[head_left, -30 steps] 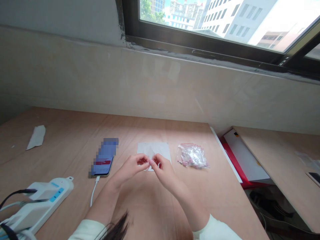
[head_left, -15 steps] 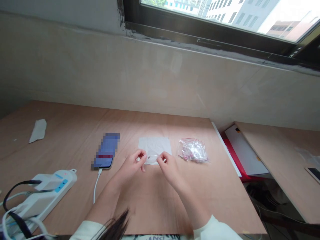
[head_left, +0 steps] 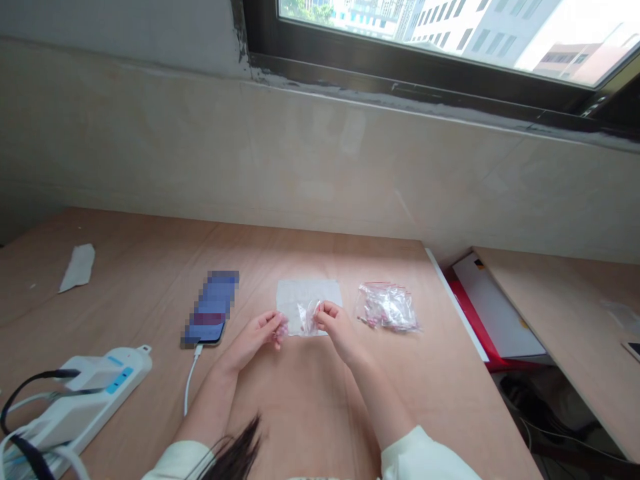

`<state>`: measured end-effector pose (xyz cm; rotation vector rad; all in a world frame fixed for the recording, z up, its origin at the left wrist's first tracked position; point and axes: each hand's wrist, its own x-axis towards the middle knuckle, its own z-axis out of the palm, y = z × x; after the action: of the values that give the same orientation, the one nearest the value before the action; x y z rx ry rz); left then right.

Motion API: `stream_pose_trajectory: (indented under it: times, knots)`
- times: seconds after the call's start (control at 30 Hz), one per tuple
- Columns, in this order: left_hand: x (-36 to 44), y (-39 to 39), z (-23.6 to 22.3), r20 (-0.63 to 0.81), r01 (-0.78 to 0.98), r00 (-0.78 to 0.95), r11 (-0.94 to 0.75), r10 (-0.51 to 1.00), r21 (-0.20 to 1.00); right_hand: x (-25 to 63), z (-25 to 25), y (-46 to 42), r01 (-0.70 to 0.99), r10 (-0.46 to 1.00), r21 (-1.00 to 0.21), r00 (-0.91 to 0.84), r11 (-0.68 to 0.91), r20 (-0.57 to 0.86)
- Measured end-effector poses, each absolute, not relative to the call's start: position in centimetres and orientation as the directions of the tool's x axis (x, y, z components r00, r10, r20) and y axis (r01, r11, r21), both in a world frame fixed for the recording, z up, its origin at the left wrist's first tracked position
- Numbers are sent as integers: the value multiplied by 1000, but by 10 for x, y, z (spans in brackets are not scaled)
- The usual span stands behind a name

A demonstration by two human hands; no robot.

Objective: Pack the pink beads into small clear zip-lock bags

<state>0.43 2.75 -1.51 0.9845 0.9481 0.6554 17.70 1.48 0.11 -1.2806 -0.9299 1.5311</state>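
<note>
My right hand is closed in a pinch on a small clear plastic bag, whose crinkled film hangs left of the fingertips. My left hand is closed too, its fingers pressed together around something small and pinkish that I cannot make out. Under the bag, a white square sheet lies flat on the wooden table. To the right of my right hand rests a larger clear plastic bag with a red line at its top and small reddish things inside.
A phone on a white charging cable lies to the left. Nearer stands a white power strip with plugs and cords. A torn white paper piece is at the far left. Right of the table edge are a red folder and a second table.
My hands have moved slightly apart. The small bag now shows more of its film beside my right fingers, and something pinkish shows at my left fingertips. The view has tilted up slightly.
</note>
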Motion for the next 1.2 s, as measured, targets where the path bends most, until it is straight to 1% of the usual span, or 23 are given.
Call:
stream_pose_trajectory:
  times: [0.1,0.17,0.23,0.33,0.4,0.6,0.77,1.0,1.2]
  knots:
    - [3,28,-25,-370,-79,339,418,865,905,175,-14,12,-119,936,-934,58,-338,-346]
    - [1,28,-29,-386,-65,276,418,880,906,172,-24,8,-75,939,-942,82,-328,-334]
    - [-1,29,-30,-406,-51,230,427,885,903,168,-31,5,31,952,-954,88,-297,-294]
    - [-5,28,-32,-443,-52,217,464,870,884,164,-40,4,233,965,-940,142,-248,-219]
    - [-9,28,-32,-476,-61,211,498,854,865,164,-44,6,304,967,-923,169,-237,-193]
    - [-17,30,-33,-527,-90,166,545,834,834,169,-43,14,269,957,-919,98,-289,-272]
    - [-17,33,-32,-519,-60,131,530,844,846,171,-40,18,263,946,-909,105,-323,-306]
    - [-11,37,-23,-431,39,154,430,889,902,172,-44,21,258,943,-907,111,-334,-315]
    - [-6,42,-17,-375,114,182,359,909,926,171,-43,21,266,941,-903,129,-336,-312]
